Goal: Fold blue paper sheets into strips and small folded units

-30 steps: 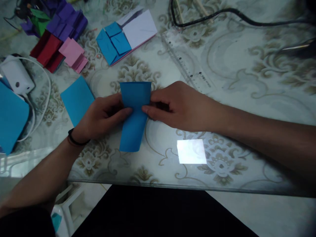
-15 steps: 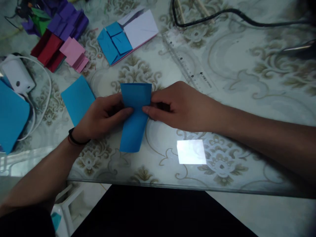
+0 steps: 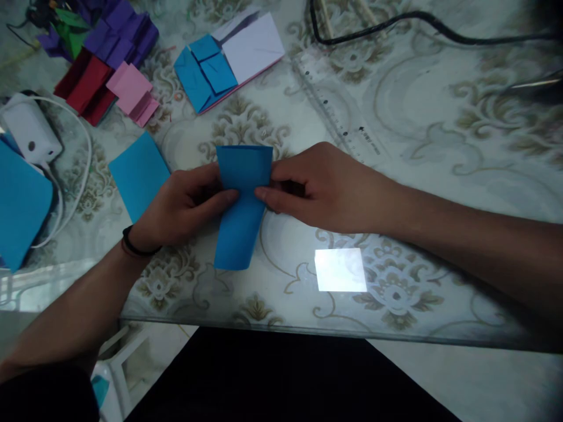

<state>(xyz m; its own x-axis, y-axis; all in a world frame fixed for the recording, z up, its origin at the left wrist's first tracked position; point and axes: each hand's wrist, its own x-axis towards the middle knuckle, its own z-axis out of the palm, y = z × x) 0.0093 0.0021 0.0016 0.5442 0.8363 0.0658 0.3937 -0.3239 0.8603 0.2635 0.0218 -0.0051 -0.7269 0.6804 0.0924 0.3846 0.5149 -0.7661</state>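
Observation:
A folded strip of blue paper [image 3: 240,228] is held upright over the patterned table, its top edge slightly parted. My left hand [image 3: 185,205] pinches its left side, thumb on the near face and fingers behind. From the right, my right hand [image 3: 316,187] grips the other side in the same way, thumb tip near the middle. The fingertips behind the paper are hidden. Beside my left hand lies a flat blue paper [image 3: 138,176], partly covered by that hand.
Folded purple [image 3: 121,35], red [image 3: 85,88] and pink [image 3: 132,94] papers lie upper left. A blue folded piece [image 3: 206,73] rests by white paper [image 3: 255,50]. Nearby are a clear ruler [image 3: 336,111], black cable [image 3: 387,24], white device [image 3: 33,129] and larger blue sheet [image 3: 21,205].
The top opening of the folded blue paper looks slightly wider. Both hands keep their hold, with hardly any movement; the whole view has shifted a little.

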